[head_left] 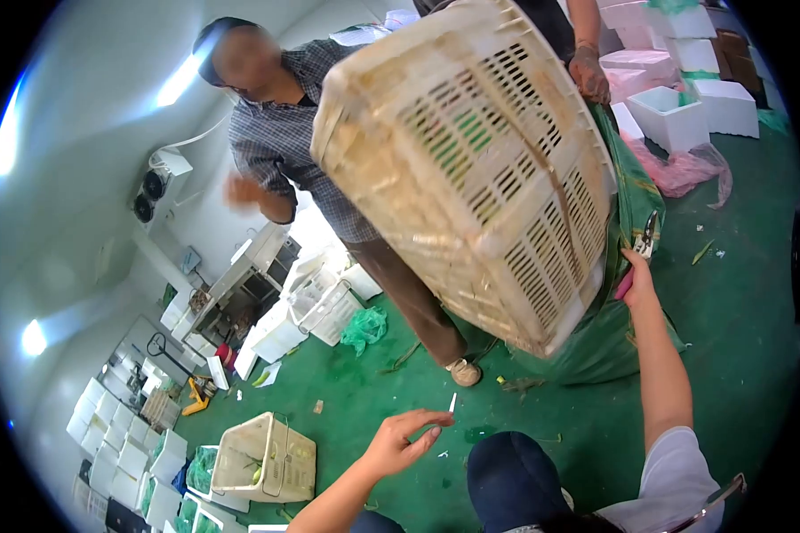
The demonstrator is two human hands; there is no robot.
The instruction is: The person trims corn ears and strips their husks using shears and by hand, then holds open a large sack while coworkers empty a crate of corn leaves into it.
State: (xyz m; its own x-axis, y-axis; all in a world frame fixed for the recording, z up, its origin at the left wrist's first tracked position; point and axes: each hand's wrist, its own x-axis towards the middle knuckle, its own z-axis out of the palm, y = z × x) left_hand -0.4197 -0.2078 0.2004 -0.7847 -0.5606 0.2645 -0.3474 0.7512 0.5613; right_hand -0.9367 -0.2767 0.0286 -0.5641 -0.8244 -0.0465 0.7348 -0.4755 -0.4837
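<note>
My right hand is closed round pink-handled pruning shears, their blades pointing up beside a green woven sack. My left hand is in the air over the green floor, fingers apart and slightly bent, with nothing clearly held. In front of me a large dirty white slatted crate is tilted, its lower end at the green sack. Another person's hand is at the crate's right edge, by the top of the sack.
A person in a checked shirt stands behind the crate. A smaller crate with green vegetables stands at the lower left. White foam boxes and pink plastic lie at the upper right. A yellow pallet jack is farther left.
</note>
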